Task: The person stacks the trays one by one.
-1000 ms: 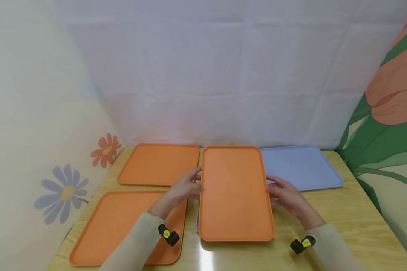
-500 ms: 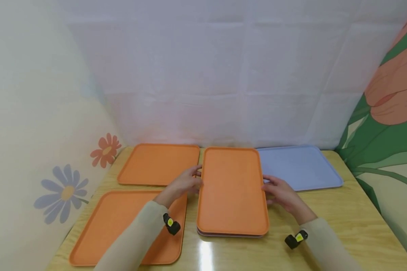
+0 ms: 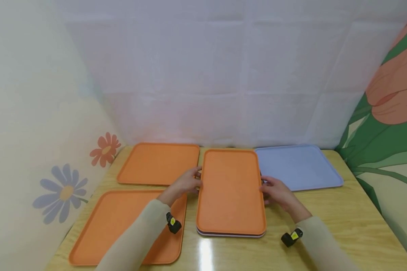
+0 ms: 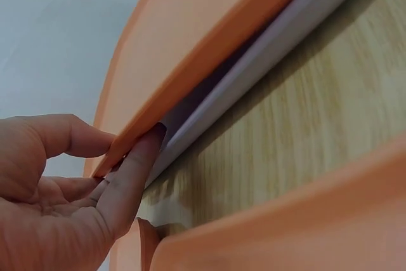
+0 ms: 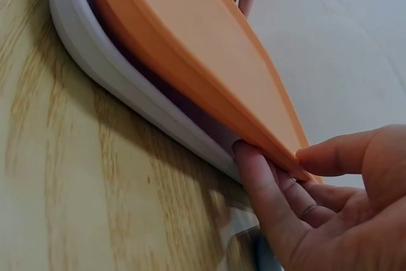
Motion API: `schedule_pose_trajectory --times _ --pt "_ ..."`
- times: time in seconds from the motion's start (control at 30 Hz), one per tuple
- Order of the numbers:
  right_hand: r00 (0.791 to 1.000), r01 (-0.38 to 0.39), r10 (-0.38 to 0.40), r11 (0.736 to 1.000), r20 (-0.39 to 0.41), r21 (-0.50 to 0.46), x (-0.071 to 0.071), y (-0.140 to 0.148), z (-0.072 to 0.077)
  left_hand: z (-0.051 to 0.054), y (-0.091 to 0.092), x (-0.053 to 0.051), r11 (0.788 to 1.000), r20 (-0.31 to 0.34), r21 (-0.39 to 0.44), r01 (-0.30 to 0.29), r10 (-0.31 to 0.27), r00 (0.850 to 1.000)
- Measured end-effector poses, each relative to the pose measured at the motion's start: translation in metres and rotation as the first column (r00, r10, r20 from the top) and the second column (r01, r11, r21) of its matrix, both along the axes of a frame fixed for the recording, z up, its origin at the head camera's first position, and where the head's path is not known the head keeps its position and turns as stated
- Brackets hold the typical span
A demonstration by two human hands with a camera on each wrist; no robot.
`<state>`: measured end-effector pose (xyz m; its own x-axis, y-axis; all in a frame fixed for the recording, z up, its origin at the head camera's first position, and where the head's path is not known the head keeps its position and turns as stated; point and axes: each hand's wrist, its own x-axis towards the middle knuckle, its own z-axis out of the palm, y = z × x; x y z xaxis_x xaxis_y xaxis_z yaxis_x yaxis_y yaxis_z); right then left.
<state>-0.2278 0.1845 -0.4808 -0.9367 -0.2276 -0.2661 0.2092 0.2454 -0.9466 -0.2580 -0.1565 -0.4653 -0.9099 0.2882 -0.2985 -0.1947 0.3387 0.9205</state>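
Note:
An orange rectangular tray [image 3: 231, 192] is held at the middle of the table, its long sides running away from me. My left hand [image 3: 183, 184] pinches its left edge, thumb on the rim and fingers underneath. On the opposite edge, my right hand [image 3: 279, 192] grips in the same way. Directly below lies a pale lavender tray [image 5: 120, 96], mostly hidden; its front rim peeks out in the head view. Both wrist views show a narrow dark gap between the two trays, with fingertips [image 4: 149, 141] reaching into it.
Two more orange trays lie on the left, one at the back [image 3: 161, 163] and one in front [image 3: 118, 222] under my left forearm. A blue tray [image 3: 298, 167] lies at the back right. A white sheet [image 3: 190, 75] hangs behind the wooden table [image 3: 346, 226].
The orange tray has come down and slightly left, over the lavender tray, whose front rim now shows beneath it. Both hands have kept their hold and moved with it.

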Motion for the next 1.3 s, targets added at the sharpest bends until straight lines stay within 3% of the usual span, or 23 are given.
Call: schedule_pose_trajectory --times 0.23,0.5,0.77,1.13,1.3 --pt "1.000 0.013 -0.012 0.997 -0.009 0.079 0.002 -0.003 0.004 0.001 0.004 0.001 0.992 -0.025 -0.124 0.012 -0.015 1.000" --pt "0.999 0.009 -0.004 0.992 -0.035 0.125 0.000 -0.008 0.003 0.005 0.007 0.003 0.966 -0.062 -0.258 0.022 -0.039 0.997" --pt "0.998 -0.009 0.020 0.983 -0.054 0.183 0.000 -0.010 0.005 0.003 0.007 0.000 0.959 -0.067 -0.282 0.022 -0.042 0.997" --pt "0.993 -0.009 0.047 0.940 -0.104 0.340 -0.003 -0.013 0.008 0.007 0.007 -0.003 0.938 -0.060 -0.344 0.034 -0.059 0.996" --pt "0.983 0.004 0.078 0.895 -0.165 0.445 -0.001 -0.012 0.007 0.006 0.007 -0.002 0.933 -0.046 -0.356 0.059 -0.081 0.996"
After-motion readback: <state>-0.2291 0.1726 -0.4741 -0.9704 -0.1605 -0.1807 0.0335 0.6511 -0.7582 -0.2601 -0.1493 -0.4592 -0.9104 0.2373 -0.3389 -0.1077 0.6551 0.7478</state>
